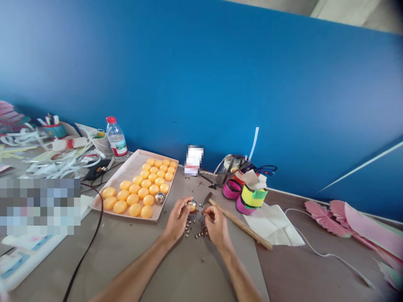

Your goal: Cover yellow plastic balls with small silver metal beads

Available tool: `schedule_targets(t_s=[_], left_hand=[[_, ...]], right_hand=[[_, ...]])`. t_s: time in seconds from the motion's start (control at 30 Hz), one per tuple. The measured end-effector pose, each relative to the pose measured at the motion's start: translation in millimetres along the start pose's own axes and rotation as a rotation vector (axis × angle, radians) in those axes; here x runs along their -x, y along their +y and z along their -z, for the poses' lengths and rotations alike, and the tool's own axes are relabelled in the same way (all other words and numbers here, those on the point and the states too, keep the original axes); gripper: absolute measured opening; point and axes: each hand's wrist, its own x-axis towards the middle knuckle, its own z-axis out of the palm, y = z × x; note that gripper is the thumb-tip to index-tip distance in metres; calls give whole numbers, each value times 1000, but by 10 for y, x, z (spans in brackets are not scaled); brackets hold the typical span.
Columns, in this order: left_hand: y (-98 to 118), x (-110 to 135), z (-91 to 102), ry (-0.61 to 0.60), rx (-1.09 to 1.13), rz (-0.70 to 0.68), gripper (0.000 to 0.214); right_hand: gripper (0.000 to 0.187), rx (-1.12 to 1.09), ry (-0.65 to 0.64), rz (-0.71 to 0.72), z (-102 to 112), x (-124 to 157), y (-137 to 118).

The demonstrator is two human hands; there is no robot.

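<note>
My left hand (178, 220) is closed round a small orange ball partly covered in shiny silver studs (192, 205), held just above the table. My right hand (215, 222) is beside it with the fingers pinched together over a scatter of small silver studs (192, 231) on the brown table; what the pinch holds is too small to make out. To the left lies a pale tray (126, 170) with several orange balls (141, 193) and one silver studded ball (160, 197).
A wooden stick (242, 226) and a white cloth (275, 224) lie to the right of my hands. Rolls of coloured tape (248, 197), scissors and a water bottle (116, 140) stand by the blue wall. A black cable (91, 239) crosses the left side; pink paper fans (327, 216) lie far right.
</note>
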Motion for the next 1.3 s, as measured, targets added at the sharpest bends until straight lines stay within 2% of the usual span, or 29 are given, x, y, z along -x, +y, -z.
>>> schedule_targets(t_s=[0.07, 0.23, 0.4, 0.7, 1.07, 1.3], left_hand=[[-19, -5, -1, 3, 22, 17, 29], [-65, -13, -8, -4, 64, 36, 28], [-79, 2, -33, -66, 138, 58, 29], [18, 45, -46, -130, 136, 17, 26], [14, 54, -35, -129, 21, -99, 22], [8, 59, -38, -136, -79, -240, 19]], right_hand=[[5, -113, -13, -53, -6, -4, 4], [13, -418, -143, -185, -25, -13, 40], [15, -648, -123, -243, -57, -26, 57], [15, -477, -90, -275, -91, -4, -13], [16, -619, -156, -377, -123, -18, 71], [14, -713, -162, -454, -102, -19, -31]])
